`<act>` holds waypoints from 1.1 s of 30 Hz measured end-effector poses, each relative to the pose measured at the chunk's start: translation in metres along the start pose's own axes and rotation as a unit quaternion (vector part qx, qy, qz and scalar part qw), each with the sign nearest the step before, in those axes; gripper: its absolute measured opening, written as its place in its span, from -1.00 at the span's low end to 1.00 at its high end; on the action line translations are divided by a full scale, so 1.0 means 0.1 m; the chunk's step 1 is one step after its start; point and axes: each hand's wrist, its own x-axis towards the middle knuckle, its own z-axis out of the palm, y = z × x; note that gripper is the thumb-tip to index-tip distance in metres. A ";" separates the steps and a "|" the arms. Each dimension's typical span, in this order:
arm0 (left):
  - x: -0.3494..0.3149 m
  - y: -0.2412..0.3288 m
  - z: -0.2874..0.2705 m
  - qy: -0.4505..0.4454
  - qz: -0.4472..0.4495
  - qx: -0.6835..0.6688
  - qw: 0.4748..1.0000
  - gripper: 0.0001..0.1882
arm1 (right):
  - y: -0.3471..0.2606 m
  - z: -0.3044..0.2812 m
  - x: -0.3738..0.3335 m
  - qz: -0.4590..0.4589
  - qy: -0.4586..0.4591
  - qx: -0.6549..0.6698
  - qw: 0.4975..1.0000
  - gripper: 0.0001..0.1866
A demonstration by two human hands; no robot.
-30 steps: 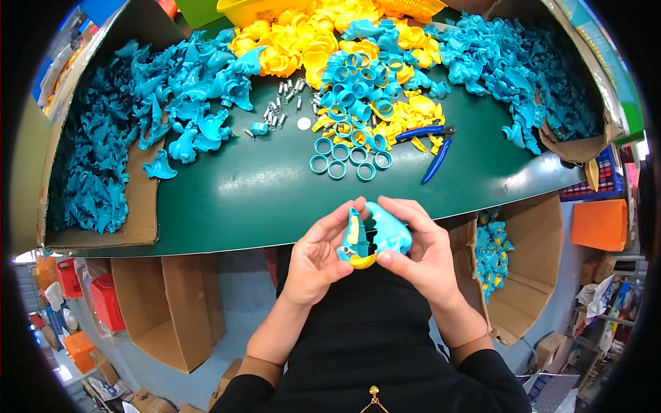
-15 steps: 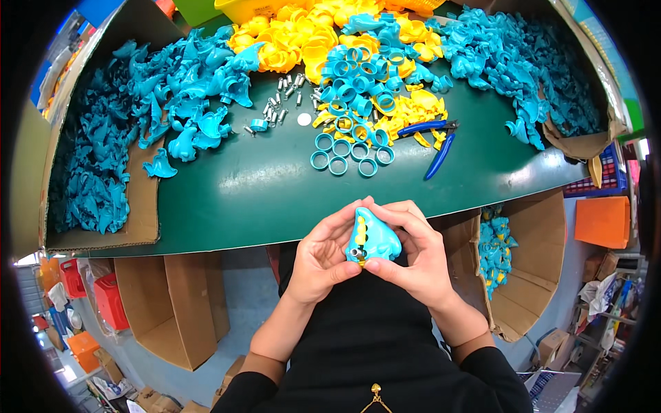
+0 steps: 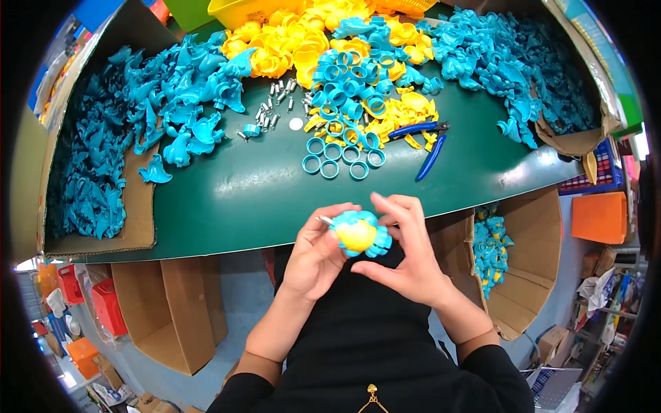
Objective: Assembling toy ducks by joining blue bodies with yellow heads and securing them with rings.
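Observation:
My left hand (image 3: 311,258) grips a small blue toy figure (image 3: 358,233) just in front of the table's near edge. The toy's rounded yellow side faces up, with blue lobes around it. A small silvery piece pokes out beside my left index finger; what it belongs to cannot be made out. Fingers apart and curved, my right hand (image 3: 413,258) is beside the toy's right side, and its fingers hold nothing. Beyond my hands on the green table (image 3: 255,199) lie teal rings (image 3: 330,170) and a pair of blue-handled nippers (image 3: 432,157).
Blue moulded parts fill cardboard boxes at the left (image 3: 141,213) and right (image 3: 609,120). Yellow shells (image 3: 275,51), yellow pieces (image 3: 406,110) and small metal springs (image 3: 273,120) lie between them. Below the table's right edge, an open carton (image 3: 527,268) contains blue-and-yellow toys.
The toy has been turned over, from its blue side with the yellow crest to its rounded yellow side. My right hand has let go and opened; my left still holds the toy.

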 end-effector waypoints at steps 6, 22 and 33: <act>-0.06 -0.05 -0.13 -0.001 0.037 -0.002 0.999 -0.45 | 0.13 0.04 -0.05 -0.140 0.091 -0.030 0.986 -0.43; 0.03 -0.18 -0.06 -0.019 0.101 0.006 0.995 -0.31 | 0.18 0.09 -0.13 -0.046 0.069 0.207 0.975 -0.47; 0.07 0.01 -0.14 0.007 0.277 0.317 0.907 -0.70 | -0.05 -0.04 0.10 -0.092 0.024 -0.013 0.995 -0.33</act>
